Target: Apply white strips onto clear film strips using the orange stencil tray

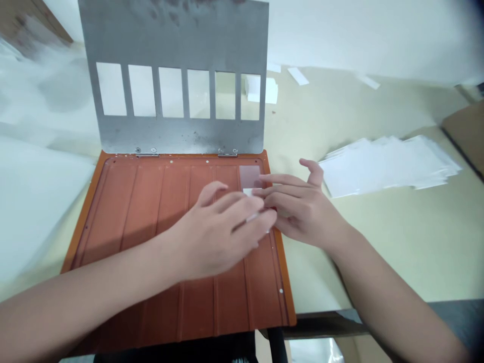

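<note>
**White slip on orange board**

Left hand: over the board's right half, fingers curled down onto the white slip and partly hiding it. Possibly a pinch, but blur and overlap make the grip impossible to tell. Right hand: half open, fingers stretched left toward the slip, thumb raised, nothing visibly held.

Slip position: near the board's far right corner, between both hands' fingertips, just short of a pinkish film patch. A further white edge under the left fingers, possibly the same piece.

Board: orange-brown, ribbed. Along its far edge, a steel plate, hinged and tilted up, with six rectangular windows.

Right of the hands: a fanned white stack on a pale table. Beyond the plate: loose slips. At the far right edge: cardboard.

Handling, by judgement: light fingertip contact at the edges, slip flat and square to the ribs, thin stock being easy to crease.

Markings: no brand, label or legible writing in view.
</note>
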`<state>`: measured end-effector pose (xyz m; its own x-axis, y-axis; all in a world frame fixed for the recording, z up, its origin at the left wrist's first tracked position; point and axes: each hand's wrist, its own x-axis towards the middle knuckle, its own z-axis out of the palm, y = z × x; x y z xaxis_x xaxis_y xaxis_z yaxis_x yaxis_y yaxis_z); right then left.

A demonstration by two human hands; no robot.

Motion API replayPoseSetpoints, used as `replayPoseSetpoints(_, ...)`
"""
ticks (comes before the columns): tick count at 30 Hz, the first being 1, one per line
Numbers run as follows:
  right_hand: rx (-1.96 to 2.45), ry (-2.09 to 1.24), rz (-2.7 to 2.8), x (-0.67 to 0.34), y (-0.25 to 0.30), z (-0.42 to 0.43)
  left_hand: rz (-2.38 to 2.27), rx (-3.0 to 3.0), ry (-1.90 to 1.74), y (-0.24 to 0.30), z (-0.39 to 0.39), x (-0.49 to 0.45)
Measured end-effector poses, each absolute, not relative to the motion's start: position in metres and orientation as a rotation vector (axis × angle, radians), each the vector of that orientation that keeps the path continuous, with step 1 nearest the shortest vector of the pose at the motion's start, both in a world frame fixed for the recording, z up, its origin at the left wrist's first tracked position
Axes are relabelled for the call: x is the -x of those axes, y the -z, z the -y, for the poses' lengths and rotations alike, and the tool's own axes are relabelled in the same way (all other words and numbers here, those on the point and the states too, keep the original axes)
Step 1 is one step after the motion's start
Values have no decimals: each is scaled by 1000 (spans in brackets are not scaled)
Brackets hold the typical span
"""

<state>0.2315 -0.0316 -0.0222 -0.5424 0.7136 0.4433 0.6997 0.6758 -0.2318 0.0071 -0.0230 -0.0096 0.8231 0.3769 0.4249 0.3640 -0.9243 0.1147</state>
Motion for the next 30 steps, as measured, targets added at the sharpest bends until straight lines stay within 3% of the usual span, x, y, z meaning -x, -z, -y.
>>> replayPoseSetpoints(4,1104,-67,2351,-231,23,32,-434,-3083,-631,13,43,-10)
replayPoseSetpoints(30,1205,-142,2286,-229,21,33,-712,-3079,-606,11,65,-15)
